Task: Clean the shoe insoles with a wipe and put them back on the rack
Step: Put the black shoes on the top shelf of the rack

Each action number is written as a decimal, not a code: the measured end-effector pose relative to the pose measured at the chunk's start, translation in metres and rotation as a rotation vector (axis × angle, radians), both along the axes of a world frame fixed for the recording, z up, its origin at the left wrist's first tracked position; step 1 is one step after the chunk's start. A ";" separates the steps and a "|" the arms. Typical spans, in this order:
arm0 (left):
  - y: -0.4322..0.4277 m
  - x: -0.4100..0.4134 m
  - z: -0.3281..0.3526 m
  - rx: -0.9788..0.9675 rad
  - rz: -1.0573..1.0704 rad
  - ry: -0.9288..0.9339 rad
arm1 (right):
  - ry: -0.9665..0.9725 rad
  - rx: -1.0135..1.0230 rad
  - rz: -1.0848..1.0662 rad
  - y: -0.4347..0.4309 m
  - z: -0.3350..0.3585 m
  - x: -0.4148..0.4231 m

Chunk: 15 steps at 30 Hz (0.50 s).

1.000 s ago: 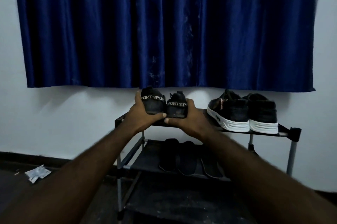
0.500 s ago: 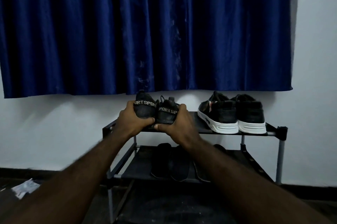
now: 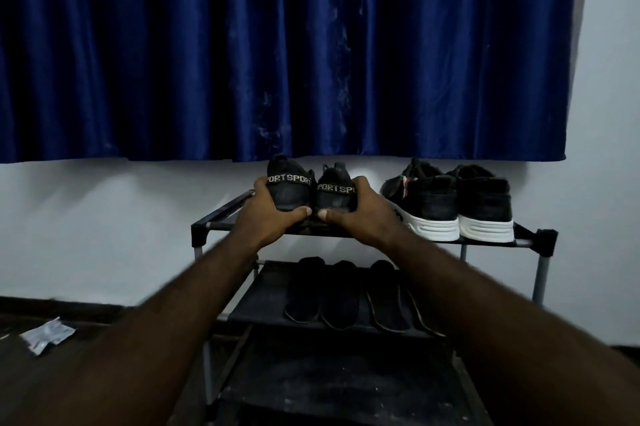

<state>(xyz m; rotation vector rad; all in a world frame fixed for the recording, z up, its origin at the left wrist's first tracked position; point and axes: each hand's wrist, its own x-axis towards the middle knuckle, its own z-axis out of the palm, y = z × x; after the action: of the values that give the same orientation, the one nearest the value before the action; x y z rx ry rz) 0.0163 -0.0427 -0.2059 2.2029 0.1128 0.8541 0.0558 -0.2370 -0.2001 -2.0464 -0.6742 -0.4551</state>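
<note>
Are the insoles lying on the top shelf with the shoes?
No, the insoles lie on the middle shelf, one level below the shoes.

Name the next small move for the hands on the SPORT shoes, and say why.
Probably release both shoes. The left hand and right hand grip the heels of the SPORT shoes, which seem to sit side by side on the rack's top shelf, and the insoles already lie on the shelf below.

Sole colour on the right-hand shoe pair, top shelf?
White soles under black uppers, seen best in the head view.
</note>
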 end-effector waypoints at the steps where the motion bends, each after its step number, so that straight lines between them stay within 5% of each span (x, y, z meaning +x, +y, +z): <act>1: 0.001 -0.001 0.000 -0.015 -0.006 0.009 | 0.004 0.008 0.003 0.000 0.000 -0.001; 15: 0.008 -0.005 0.003 0.023 -0.073 0.048 | -0.033 0.060 -0.004 -0.003 -0.011 -0.008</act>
<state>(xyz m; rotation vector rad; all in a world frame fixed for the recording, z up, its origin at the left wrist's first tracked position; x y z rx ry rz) 0.0117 -0.0347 -0.2031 2.2352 0.0463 0.7659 0.0480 -0.2404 -0.2114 -1.9882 -0.6686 -0.5071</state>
